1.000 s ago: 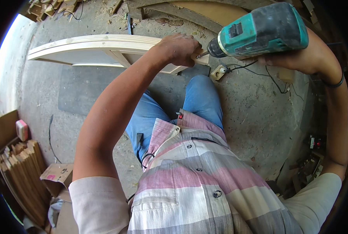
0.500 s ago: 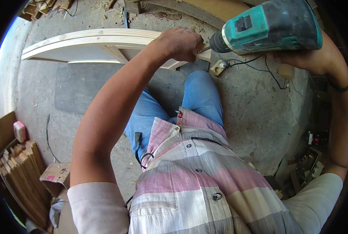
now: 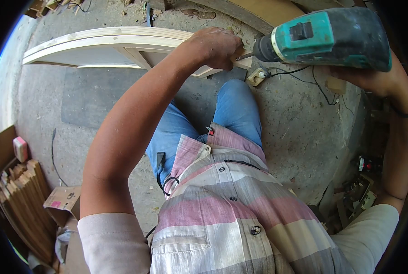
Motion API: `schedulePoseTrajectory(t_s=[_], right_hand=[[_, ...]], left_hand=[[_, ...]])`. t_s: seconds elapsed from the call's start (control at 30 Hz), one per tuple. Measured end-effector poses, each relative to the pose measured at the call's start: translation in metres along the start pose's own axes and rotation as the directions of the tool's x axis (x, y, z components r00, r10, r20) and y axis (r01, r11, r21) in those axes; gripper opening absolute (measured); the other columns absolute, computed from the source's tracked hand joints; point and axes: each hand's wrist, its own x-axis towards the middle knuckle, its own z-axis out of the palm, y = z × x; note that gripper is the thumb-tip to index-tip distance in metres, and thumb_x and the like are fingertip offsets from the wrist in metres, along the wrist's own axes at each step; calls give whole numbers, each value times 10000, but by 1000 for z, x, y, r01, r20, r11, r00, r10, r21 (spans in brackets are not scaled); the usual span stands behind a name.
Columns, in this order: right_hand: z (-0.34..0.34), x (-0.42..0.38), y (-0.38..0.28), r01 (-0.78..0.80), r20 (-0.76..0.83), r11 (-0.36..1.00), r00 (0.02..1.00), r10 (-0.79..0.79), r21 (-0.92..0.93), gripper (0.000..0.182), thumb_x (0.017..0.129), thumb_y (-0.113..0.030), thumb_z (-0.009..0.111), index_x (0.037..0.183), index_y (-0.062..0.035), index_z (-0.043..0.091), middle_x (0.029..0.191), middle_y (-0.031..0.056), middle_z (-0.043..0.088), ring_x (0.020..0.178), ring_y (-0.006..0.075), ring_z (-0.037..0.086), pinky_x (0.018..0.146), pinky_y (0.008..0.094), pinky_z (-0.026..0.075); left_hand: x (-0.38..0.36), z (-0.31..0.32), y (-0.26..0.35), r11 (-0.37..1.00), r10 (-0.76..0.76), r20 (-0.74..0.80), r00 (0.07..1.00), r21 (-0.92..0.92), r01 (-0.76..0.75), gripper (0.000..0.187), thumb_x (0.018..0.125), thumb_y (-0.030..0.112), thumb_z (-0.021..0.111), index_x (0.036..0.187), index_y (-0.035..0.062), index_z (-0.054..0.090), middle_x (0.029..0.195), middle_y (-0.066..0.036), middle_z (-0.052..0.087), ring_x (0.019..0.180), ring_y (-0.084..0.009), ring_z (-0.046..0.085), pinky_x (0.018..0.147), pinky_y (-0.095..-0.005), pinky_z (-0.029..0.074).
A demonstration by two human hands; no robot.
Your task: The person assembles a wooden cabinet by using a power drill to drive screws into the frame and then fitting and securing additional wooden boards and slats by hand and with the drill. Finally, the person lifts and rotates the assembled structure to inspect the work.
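Note:
My right hand [image 3: 370,81] is wrapped around a teal and black power drill [image 3: 311,39], held level with its chuck to the left. A thin drill bit [image 3: 246,56] points at the end of a pale wooden frame [image 3: 117,33], its tip right at the wood beside my left fingers. With fingers curled, my left hand [image 3: 220,48] grips that right end of the frame. The frame has a curved upper edge and stands on the floor across my knees. Most of the drill's handle is hidden beneath its body.
A dark mat [image 3: 99,96] lies under the frame. Right of my knee sits a socket block [image 3: 257,77] with a plugged-in black cable. At the left stand stacked wood strips [image 3: 23,205] and a cardboard box [image 3: 63,202]. A curved wooden piece [image 3: 258,13] lies beyond the drill.
The drill in my right hand has moved right and slightly down, showing more of the bit. My left hand has shifted slightly up and right, still on the frame.

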Motion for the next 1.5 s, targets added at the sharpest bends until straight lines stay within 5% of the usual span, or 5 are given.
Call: schedulePoseTrajectory(t_s=[0.1, 0.2, 0.6, 1.03, 1.5], right_hand=[[13, 19, -47, -21, -6, 1000, 1000, 21, 16, 381, 756, -101, 836, 1107, -52, 695, 1025, 87, 728, 922, 198, 689, 851, 343, 535], [-2, -12, 15, -37, -10, 999, 999, 37, 26, 380, 758, -97, 835, 1107, -51, 694, 1025, 87, 728, 923, 196, 688, 850, 342, 536], [4, -3, 6, -108, -35, 991, 993, 111, 74, 374, 764, -82, 830, 1110, -47, 692, 1025, 84, 728, 927, 187, 688, 848, 339, 539], [-4, -9, 39, -29, 3, 999, 1000, 29, 34, 404, 752, -109, 850, 1117, -51, 687, 1002, 81, 724, 917, 186, 684, 838, 340, 538], [16, 16, -26, 86, 17, 995, 996, -86, -45, 421, 741, -140, 862, 1115, -54, 687, 985, 83, 722, 908, 194, 683, 838, 342, 533]], left_hand=[[0, 1, -1, 1000, -1, -15, 1000, -10, 1, 383, 701, 216, 751, 1069, 119, 708, 1075, -132, 705, 1050, -322, 658, 883, -435, 535], [3, 2, -2, 1000, -15, -11, 1000, 3, 15, 391, 701, 217, 752, 1080, 127, 710, 1086, -121, 705, 1054, -319, 658, 882, -430, 537], [3, 5, -1, 1000, -15, -1, 1000, -12, 15, 409, 697, 219, 755, 1097, 149, 713, 1095, -107, 705, 1053, -311, 661, 877, -434, 541], [1, 10, 0, 998, 26, -74, 997, -50, -29, 361, 688, 236, 757, 1018, 93, 721, 972, -157, 714, 970, -331, 679, 878, -431, 533], [3, 5, -6, 1000, 17, -56, 998, -13, -18, 387, 685, 227, 758, 1050, 106, 710, 1039, -127, 709, 1023, -320, 662, 887, -421, 530]])
